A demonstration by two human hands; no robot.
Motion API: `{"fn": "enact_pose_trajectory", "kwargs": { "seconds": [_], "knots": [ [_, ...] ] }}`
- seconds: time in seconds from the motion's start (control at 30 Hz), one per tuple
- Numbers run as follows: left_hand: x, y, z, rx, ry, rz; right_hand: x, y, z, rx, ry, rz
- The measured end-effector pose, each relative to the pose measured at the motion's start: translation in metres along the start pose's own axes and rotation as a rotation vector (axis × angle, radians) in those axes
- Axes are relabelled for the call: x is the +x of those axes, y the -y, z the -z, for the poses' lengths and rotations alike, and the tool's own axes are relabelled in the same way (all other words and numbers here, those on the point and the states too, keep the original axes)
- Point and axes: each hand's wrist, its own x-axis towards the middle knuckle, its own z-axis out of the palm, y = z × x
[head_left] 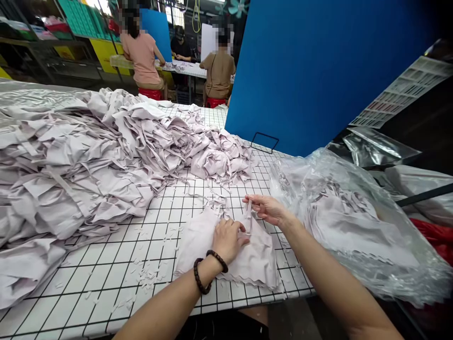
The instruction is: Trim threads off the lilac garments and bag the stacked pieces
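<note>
My left hand (227,239), with a dark bead bracelet on the wrist, rests knuckles up on a flat pale lilac fabric piece (258,262) near the table's front edge, its fingers curled and pressing the cloth. My right hand (268,208) pinches a thin fabric strap (249,215) that rises from that piece, holding it upright just right of my left hand. Small fabric scraps lie scattered around the piece on the gridded table (116,264).
A big heap of the same lilac fabric pieces (99,156) covers the table's left and back. A clear plastic bag with more fabric (354,222) lies at the right. A blue board (318,71) stands behind. Other people sit working at a far table (187,66).
</note>
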Motion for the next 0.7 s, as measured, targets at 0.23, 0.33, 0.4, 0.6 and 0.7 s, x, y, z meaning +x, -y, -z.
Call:
{"fn": "enact_pose_trajectory", "kwargs": {
  "seconds": [0.23,0.33,0.4,0.6,0.7],
  "knots": [
    [-0.002,-0.003,0.004,-0.089,-0.044,-0.007,0.007,-0.013,0.013,-0.612,-0.382,0.009],
    [-0.007,-0.01,0.026,-0.275,-0.093,-0.058,0.007,-0.003,-0.004,-0.953,-0.525,0.29],
    [-0.012,-0.009,0.043,-0.459,-0.099,-0.063,0.013,0.002,-0.029,-1.029,-0.393,0.442],
    [-0.011,0.027,0.061,-1.205,0.045,0.404,0.074,-0.008,-0.126,-1.135,-0.105,0.555],
    [-0.007,0.047,0.06,-1.498,0.041,0.571,0.107,-0.014,-0.156,-1.154,-0.112,0.517]
  ]
}}
